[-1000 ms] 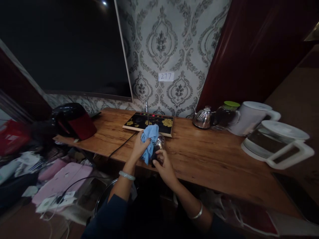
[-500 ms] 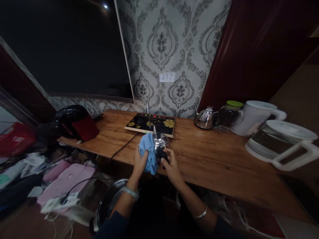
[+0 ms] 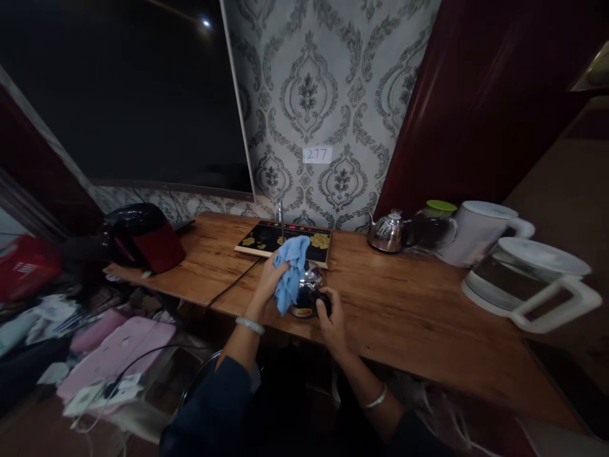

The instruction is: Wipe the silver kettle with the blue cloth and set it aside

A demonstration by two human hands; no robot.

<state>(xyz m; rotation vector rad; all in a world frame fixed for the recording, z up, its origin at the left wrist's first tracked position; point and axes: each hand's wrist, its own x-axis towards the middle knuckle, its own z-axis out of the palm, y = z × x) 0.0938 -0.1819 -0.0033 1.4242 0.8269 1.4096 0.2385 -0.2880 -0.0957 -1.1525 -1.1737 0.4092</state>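
- Left hand (image 3: 269,281) grips a blue cloth (image 3: 291,270) against a small steel kettle (image 3: 307,293)
- Right hand (image 3: 332,313) closes on the kettle's black handle
- Kettle sits at the wooden bench (image 3: 404,311) front edge, before the induction tray (image 3: 266,238)

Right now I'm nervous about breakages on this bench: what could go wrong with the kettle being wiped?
The steel kettle sits close to the wooden table's front edge, so a hard push from the blue cloth might slide it off. The right hand grips only its black handle; it could tip. The black cord runs near the left hand and may snag.
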